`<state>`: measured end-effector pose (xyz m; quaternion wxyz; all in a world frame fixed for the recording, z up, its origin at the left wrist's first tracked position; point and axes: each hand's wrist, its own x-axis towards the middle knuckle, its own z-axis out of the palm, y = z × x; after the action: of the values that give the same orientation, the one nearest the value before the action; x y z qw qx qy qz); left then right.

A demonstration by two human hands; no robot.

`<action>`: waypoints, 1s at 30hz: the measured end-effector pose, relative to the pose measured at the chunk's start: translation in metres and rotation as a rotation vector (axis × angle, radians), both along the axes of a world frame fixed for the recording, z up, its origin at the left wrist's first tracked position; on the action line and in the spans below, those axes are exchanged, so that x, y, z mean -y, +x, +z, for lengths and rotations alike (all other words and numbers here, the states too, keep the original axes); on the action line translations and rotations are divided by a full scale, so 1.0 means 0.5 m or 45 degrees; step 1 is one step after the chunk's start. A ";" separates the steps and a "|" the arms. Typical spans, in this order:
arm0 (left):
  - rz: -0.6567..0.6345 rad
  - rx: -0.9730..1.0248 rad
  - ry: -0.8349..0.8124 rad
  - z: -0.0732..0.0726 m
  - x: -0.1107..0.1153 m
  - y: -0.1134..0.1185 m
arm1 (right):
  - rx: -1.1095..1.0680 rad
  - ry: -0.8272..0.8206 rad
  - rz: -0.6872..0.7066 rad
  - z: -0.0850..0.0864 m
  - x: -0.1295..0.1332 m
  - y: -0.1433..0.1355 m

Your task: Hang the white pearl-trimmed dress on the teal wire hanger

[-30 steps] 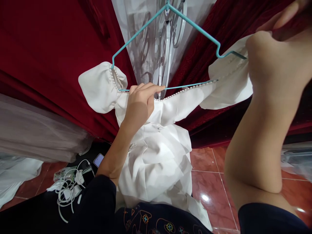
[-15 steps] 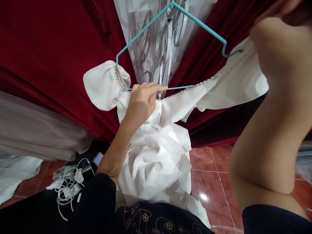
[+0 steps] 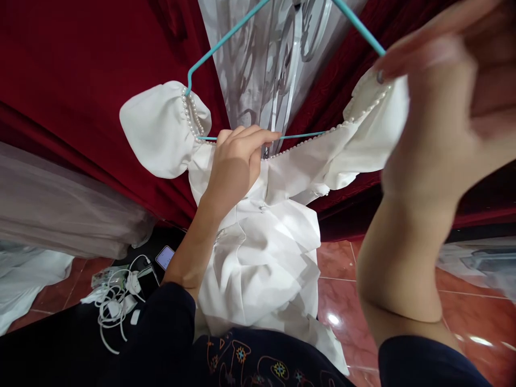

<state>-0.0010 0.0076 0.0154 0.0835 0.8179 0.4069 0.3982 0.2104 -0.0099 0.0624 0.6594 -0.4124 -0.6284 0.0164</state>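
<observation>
A white dress (image 3: 262,263) with puffed sleeves and a pearl-beaded neckline hangs in front of me on a turquoise hanger (image 3: 229,36). My left hand (image 3: 236,164) is closed over the hanger's lower bar and the neckline at the middle of the bodice. The left sleeve (image 3: 155,129) sits on the hanger's left hook. At the other end, my right hand (image 3: 435,102), partly blurred, pinches the beaded edge of the right sleeve (image 3: 371,129) beside the hanger's arm. The hanger's right hook is hidden behind those fingers.
Dark red curtains (image 3: 80,64) hang on both sides, with a sheer white cloth (image 3: 245,64) between them. At lower left, white cables (image 3: 110,317) and a phone (image 3: 164,257) lie on a black surface. Red tiles (image 3: 342,306) cover the floor.
My right hand has moved left and down, bringing the right sleeve's beaded edge in to the hanger's right end. The sleeve was stretched farther out before. My left hand keeps its hold.
</observation>
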 end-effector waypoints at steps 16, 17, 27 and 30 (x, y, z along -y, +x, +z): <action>0.197 0.117 0.458 -0.054 0.027 0.008 | 0.348 -0.362 -0.029 -0.177 -0.003 -0.111; 0.255 0.212 0.526 -0.061 0.029 0.004 | 0.353 -0.372 -0.037 -0.175 0.000 -0.116; 0.279 -0.481 0.075 -0.063 0.019 -0.031 | 0.298 -0.440 0.133 -0.174 -0.001 -0.106; 0.248 -0.523 0.036 -0.049 0.012 -0.026 | 0.359 -0.415 0.125 -0.181 -0.004 -0.097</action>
<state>-0.0142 0.0017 -0.0093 -0.0517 0.8397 0.4868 0.2352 0.1618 -0.0081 -0.0279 0.4880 -0.4807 -0.7228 0.0917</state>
